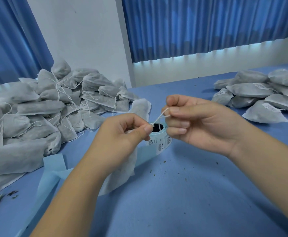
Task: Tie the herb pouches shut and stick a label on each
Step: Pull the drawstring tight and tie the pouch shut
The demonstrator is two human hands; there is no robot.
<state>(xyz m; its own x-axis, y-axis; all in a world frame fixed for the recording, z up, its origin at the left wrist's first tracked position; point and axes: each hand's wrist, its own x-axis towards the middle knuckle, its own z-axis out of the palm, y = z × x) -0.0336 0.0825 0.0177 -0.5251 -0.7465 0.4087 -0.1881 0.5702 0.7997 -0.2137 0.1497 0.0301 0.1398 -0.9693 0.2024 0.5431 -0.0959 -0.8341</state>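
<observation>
A white fabric herb pouch (pixel 121 173) hangs below my left hand (pixel 122 134), which grips its gathered neck and pinches the drawstring. My right hand (pixel 191 122) pinches the other end of the white drawstring (pixel 159 118), pulled taut between the two hands. Behind the hands stands a roll of barcode labels (pixel 162 142) on pale blue backing, on the blue table (pixel 174 194).
A big heap of unlabelled pouches with loose strings (pixel 42 108) fills the left side. A pile of labelled pouches (pixel 266 96) lies at the far right. One pouch (pixel 140 106) lies behind the roll. Used backing strip (pixel 54 170) trails left. Herb crumbs dot the cloth.
</observation>
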